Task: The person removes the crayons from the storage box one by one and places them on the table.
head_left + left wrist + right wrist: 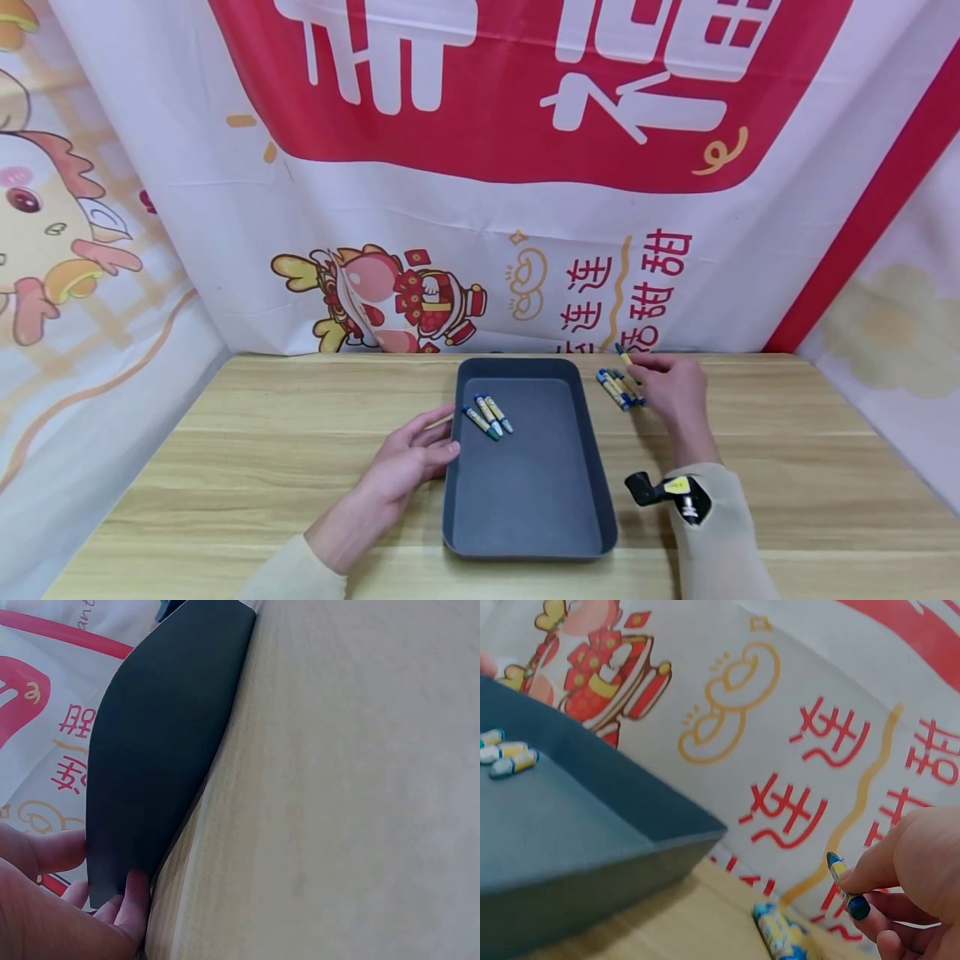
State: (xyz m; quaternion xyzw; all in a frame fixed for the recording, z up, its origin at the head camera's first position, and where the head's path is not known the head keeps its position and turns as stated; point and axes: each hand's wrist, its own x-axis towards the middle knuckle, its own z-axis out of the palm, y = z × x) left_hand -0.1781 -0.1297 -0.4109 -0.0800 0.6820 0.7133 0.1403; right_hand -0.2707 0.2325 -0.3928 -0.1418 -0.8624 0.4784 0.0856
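A dark grey rectangular tray (532, 500) lies lengthwise on the wooden table. My left hand (408, 454) holds its left wall, thumb at the rim and other fingers against the outer side (150, 727). Three crayons (491, 408) with yellow wrappers lie side by side in the tray, near its left wall. Beyond the tray's right side, my right hand (671, 392) pinches a dark-tipped crayon (838, 871) between thumb and fingers, raised above the table. Just below that hand, several more crayons (613, 390) lie in a small pile, partly hidden by it.
A white cloth (517, 208) with red and gold print hangs behind the table's back edge. Printed cloth also hangs at the left and right sides. Bare wooden table (315, 417) extends left of the tray. A black device (678, 496) is strapped to the right wrist.
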